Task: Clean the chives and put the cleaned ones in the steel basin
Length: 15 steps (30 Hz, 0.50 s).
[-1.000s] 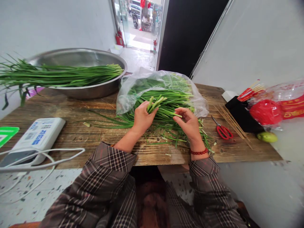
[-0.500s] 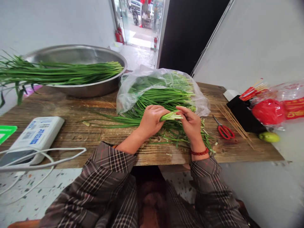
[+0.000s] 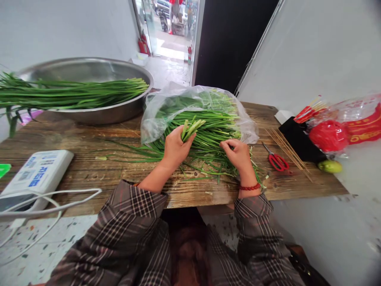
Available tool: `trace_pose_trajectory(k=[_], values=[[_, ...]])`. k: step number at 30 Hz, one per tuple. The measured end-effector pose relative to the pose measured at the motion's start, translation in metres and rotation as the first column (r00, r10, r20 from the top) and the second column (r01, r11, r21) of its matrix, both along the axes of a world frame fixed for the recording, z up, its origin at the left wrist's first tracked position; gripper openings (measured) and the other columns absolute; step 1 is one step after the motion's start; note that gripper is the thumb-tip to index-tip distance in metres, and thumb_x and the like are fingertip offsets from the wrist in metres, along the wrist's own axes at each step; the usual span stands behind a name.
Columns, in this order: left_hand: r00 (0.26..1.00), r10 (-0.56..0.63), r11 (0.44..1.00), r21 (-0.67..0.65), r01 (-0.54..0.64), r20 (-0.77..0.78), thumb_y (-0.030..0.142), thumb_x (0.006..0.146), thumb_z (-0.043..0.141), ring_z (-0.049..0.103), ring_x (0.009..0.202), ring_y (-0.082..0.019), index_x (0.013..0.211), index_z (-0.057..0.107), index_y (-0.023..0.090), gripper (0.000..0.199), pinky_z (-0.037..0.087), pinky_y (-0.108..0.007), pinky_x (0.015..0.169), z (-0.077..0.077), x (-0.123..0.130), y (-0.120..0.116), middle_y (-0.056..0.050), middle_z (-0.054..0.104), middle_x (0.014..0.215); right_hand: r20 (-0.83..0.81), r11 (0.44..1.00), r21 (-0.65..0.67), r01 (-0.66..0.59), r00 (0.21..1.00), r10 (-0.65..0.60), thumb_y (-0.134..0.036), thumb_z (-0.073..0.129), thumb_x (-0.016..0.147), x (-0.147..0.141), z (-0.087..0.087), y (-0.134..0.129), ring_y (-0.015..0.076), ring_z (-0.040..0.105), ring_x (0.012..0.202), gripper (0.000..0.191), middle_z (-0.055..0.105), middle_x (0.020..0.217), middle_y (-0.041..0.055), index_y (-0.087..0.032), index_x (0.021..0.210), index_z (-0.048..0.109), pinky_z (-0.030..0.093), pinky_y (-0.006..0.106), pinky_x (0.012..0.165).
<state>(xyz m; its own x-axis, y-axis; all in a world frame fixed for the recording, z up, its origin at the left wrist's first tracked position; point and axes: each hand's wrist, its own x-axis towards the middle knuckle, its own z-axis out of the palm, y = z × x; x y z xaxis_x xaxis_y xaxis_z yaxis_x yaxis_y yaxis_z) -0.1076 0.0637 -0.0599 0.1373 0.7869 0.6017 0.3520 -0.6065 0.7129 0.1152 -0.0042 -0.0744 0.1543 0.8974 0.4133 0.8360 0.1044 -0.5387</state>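
A small bunch of garlic chives (image 3: 192, 130) is gripped in my left hand (image 3: 176, 147), its pale cut ends pointing up and to the right. My right hand (image 3: 238, 155), with a red bead bracelet at the wrist, is closed in a pinch at the front of the chive pile. Whatever its fingertips hold is too small or hidden to name. Behind both hands, more garlic chives (image 3: 205, 119) lie in an open clear plastic bag (image 3: 248, 127). Loose leaves and trimmings (image 3: 216, 171) are scattered on the wooden table (image 3: 125, 188) between the hands.
A steel basin (image 3: 119, 113) with long chives across it stands at the back left. At the left is a white box-shaped device (image 3: 56, 167) with a white cable (image 3: 86, 194). Red-handled scissors (image 3: 278, 162), thin sticks (image 3: 290, 153) and a black holder (image 3: 300, 139) are at the right.
My left hand has moved left with the chive bunch and tilted its ends upward. My right hand has come away from those ends and is now lower, by the pile.
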Motion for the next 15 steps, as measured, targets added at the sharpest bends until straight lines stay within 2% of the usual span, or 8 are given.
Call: trace_pose_trajectory(k=[3,6,9,12,15], values=[[1.000,-0.009,1.000,-0.003,0.009,-0.015,0.024,0.084,0.064,0.064,0.081,-0.017,0.086,0.064,0.016,0.008,0.050,-0.028,0.075,-0.0023,0.0011,0.0001,0.000,0.063,0.077,0.140,0.999,-0.045,0.015,0.990,-0.009,-0.037,0.056,0.090,-0.0002,0.0002,-0.0019,0.0241,0.063,0.088,0.025,0.073,0.089,0.0078,-0.022,0.087,0.076,0.046,0.038,0.081],[1.000,-0.019,1.000,-0.003,0.019,-0.024,0.024,0.084,0.062,0.065,0.083,-0.018,0.086,0.064,0.016,0.008,0.050,-0.029,0.075,-0.0027,0.0014,-0.0005,-0.002,0.065,0.079,0.208,0.998,-0.060,0.005,0.978,0.008,-0.033,0.059,0.089,-0.0001,0.0005,-0.0030,0.0256,0.061,0.094,0.021,0.073,0.098,0.0075,-0.024,0.096,0.076,0.044,0.039,0.085],[0.998,-0.036,0.999,0.007,0.036,-0.042,0.025,0.085,0.061,0.064,0.081,-0.018,0.084,0.064,0.016,0.009,0.049,-0.028,0.074,-0.0025,0.0011,-0.0007,-0.004,0.066,0.080,0.234,0.997,-0.071,-0.009,0.972,0.025,-0.032,0.061,0.088,-0.0005,0.0008,-0.0027,0.0259,0.060,0.093,0.017,0.072,0.095,0.0065,-0.024,0.092,0.075,0.044,0.040,0.085],[0.997,-0.036,0.999,0.036,0.038,-0.070,0.027,0.086,0.061,0.061,0.076,-0.017,0.079,0.062,0.016,0.013,0.046,-0.027,0.070,-0.0031,0.0009,-0.0003,-0.003,0.063,0.076,0.166,0.999,0.003,-0.038,0.986,0.036,-0.030,0.057,0.089,-0.0025,0.0014,-0.0010,0.0243,0.061,0.091,0.018,0.071,0.092,0.0069,-0.022,0.087,0.072,0.044,0.038,0.085],[0.995,-0.036,0.996,0.076,0.043,-0.094,0.029,0.085,0.061,0.059,0.072,-0.015,0.075,0.060,0.016,0.017,0.045,-0.026,0.068,-0.0029,0.0010,-0.0009,-0.002,0.060,0.073,-0.004,0.990,0.106,-0.089,0.996,0.090,-0.029,0.052,0.091,-0.0071,0.0030,0.0002,0.0214,0.063,0.088,0.018,0.070,0.091,0.0063,-0.020,0.091,0.068,0.047,0.035,0.081]])
